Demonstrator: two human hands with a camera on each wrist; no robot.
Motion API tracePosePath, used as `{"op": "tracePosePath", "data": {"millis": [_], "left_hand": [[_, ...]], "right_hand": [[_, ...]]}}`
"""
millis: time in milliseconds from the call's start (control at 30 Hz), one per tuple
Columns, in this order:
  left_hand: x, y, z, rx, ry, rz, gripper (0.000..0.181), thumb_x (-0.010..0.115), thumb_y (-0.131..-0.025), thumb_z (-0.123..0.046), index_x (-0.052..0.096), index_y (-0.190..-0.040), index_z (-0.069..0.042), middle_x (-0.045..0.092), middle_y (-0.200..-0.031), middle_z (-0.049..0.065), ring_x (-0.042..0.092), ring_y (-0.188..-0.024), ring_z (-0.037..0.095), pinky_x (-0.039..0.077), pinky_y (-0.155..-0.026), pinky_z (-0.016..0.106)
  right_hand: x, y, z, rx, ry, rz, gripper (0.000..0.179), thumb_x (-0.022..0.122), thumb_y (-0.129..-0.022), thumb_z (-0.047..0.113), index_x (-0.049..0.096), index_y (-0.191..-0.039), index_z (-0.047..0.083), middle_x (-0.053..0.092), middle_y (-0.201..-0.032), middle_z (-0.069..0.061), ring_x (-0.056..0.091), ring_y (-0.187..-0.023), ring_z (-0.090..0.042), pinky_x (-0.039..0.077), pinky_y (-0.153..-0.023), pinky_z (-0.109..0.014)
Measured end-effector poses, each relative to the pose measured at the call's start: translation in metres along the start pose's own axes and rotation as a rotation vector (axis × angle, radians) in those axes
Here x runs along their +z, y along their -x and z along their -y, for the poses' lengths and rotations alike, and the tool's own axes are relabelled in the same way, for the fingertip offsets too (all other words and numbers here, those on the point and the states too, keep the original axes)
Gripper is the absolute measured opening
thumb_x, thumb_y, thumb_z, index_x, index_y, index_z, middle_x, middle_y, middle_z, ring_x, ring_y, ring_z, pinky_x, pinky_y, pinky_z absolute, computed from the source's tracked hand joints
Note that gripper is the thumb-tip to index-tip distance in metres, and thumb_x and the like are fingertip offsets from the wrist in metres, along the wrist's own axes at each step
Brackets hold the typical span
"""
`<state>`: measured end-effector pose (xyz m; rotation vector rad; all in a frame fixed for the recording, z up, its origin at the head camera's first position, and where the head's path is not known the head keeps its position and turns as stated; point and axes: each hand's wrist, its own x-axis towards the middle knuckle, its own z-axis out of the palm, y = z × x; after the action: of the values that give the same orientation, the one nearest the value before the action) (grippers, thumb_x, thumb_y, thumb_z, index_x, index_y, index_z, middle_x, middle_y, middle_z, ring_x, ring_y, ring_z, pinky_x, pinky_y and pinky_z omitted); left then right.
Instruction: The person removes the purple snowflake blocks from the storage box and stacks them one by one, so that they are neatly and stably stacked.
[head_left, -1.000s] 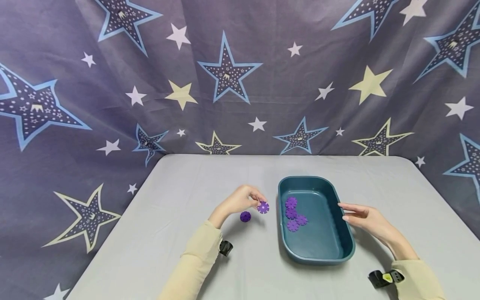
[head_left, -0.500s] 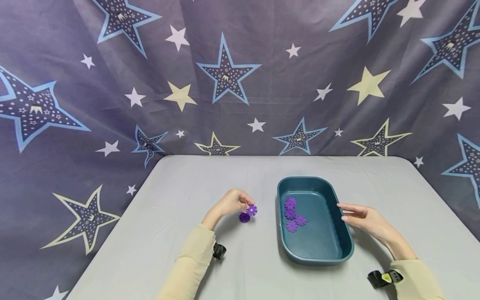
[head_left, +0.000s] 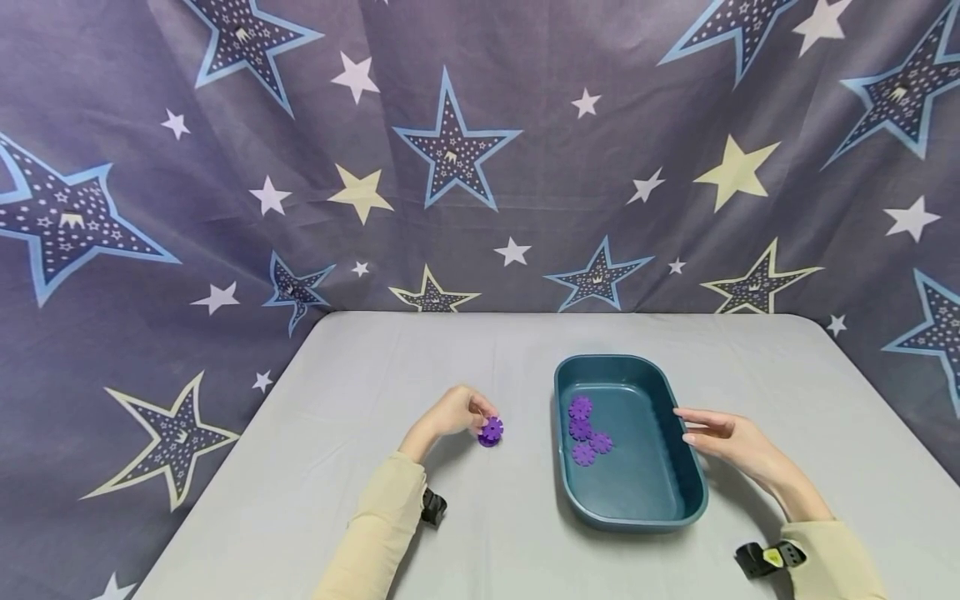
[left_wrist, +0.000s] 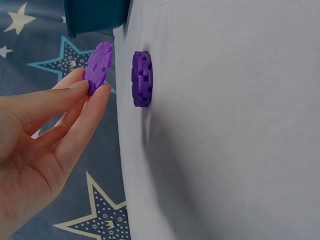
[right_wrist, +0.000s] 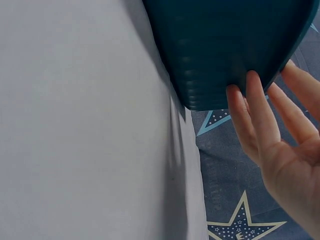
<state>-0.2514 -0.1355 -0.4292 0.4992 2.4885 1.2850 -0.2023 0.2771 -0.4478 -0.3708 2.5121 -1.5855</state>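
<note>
On a pale tabletop, a teal tray is touched along its outer right side by the right hand, fingers extended. By the left hand, poised over a short purple stack, a notched purple disc is pinched near its edge; it is judged light, stiff and slightly slick, best held by the rim.

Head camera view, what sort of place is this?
Probably a makeshift tabletop recording setup, judging by the pale table, the star-patterned fabric backdrop behind it and the black wrist-worn device.
</note>
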Motion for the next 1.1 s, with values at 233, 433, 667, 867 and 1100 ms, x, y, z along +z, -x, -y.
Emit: {"op": "tracePosePath", "data": {"millis": [233, 433, 667, 867, 1100], "left_hand": [[0.0011, 0.0012, 0.0043, -0.035, 0.003, -0.007, 0.018, 0.053, -0.074, 0.017, 0.063, -0.088, 0.011, 0.064, -0.078, 0.02, 0.063, -0.063, 0.025, 0.053, -0.059, 0.031], [0.0019, 0.0005, 0.0074, -0.041, 0.008, -0.013, 0.018, 0.053, -0.074, 0.017, 0.064, -0.087, 0.011, 0.064, -0.076, 0.019, 0.063, -0.062, 0.024, 0.053, -0.058, 0.03], [0.0027, 0.0005, 0.0077, -0.053, -0.009, -0.018, 0.016, 0.054, -0.075, 0.016, 0.064, -0.086, 0.011, 0.065, -0.077, 0.019, 0.063, -0.062, 0.024, 0.053, -0.057, 0.029], [0.0038, 0.0008, 0.0086, -0.049, -0.036, -0.033, 0.016, 0.055, -0.074, 0.016, 0.065, -0.084, 0.01, 0.065, -0.076, 0.018, 0.062, -0.062, 0.021, 0.052, -0.056, 0.027], [0.005, 0.0004, 0.0092, -0.033, -0.044, -0.039, 0.015, 0.054, -0.074, 0.017, 0.064, -0.085, 0.011, 0.065, -0.077, 0.019, 0.063, -0.062, 0.025, 0.052, -0.056, 0.027]], "right_hand": [[0.0005, 0.0, -0.0005, -0.003, -0.007, -0.002, 0.05, 0.062, -0.082, 0.023, 0.049, -0.123, -0.002, 0.057, -0.114, 0.006, 0.051, -0.096, 0.006, 0.043, -0.077, -0.013], [0.0005, 0.0003, 0.0001, -0.014, -0.01, -0.003, 0.049, 0.062, -0.082, 0.022, 0.049, -0.122, -0.003, 0.057, -0.113, 0.012, 0.051, -0.095, 0.007, 0.043, -0.077, -0.013], [0.0001, 0.0004, 0.0005, -0.006, -0.011, 0.006, 0.049, 0.062, -0.083, 0.022, 0.049, -0.123, -0.003, 0.057, -0.115, 0.007, 0.051, -0.096, 0.007, 0.042, -0.077, -0.013], [0.0, 0.0003, 0.0007, -0.001, -0.004, 0.004, 0.049, 0.062, -0.082, 0.023, 0.049, -0.123, -0.002, 0.056, -0.116, 0.005, 0.05, -0.096, 0.007, 0.042, -0.077, -0.013], [-0.0006, 0.0003, 0.0009, -0.015, -0.011, 0.0, 0.049, 0.062, -0.083, 0.022, 0.049, -0.123, -0.002, 0.056, -0.113, 0.013, 0.051, -0.096, 0.007, 0.043, -0.077, -0.013]]}}
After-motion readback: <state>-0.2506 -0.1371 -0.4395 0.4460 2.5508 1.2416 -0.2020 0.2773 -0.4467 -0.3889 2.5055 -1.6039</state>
